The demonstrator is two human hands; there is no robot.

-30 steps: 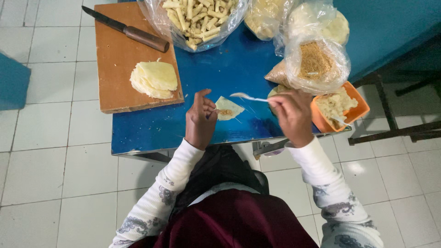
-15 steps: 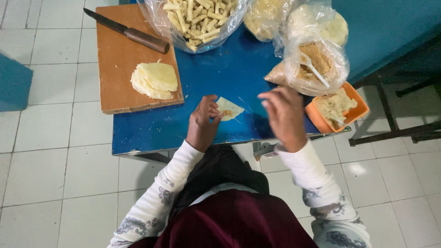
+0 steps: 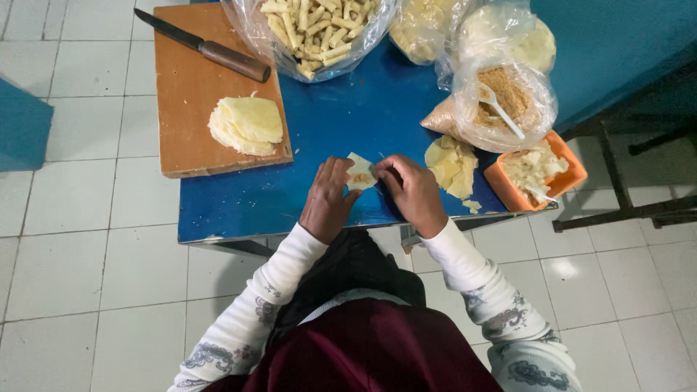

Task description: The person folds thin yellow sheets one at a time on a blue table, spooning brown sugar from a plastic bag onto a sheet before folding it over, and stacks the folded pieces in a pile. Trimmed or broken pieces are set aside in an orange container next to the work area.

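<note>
The blue bench point(image 3: 319, 123) is carrying a wooden cutting board point(image 3: 190, 94) ahead-left of the hands. The left hand point(image 3: 328, 199) and right hand point(image 3: 412, 190) are pinching one small pastry wrapper point(image 3: 360, 173) between their fingertips, both closed narrowly on it, directly between them.

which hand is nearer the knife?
Left. The left hand sits below the cutting board's near right corner, the side where the knife lies; the right hand is farther right, past the wrapper both hands touch.
</note>
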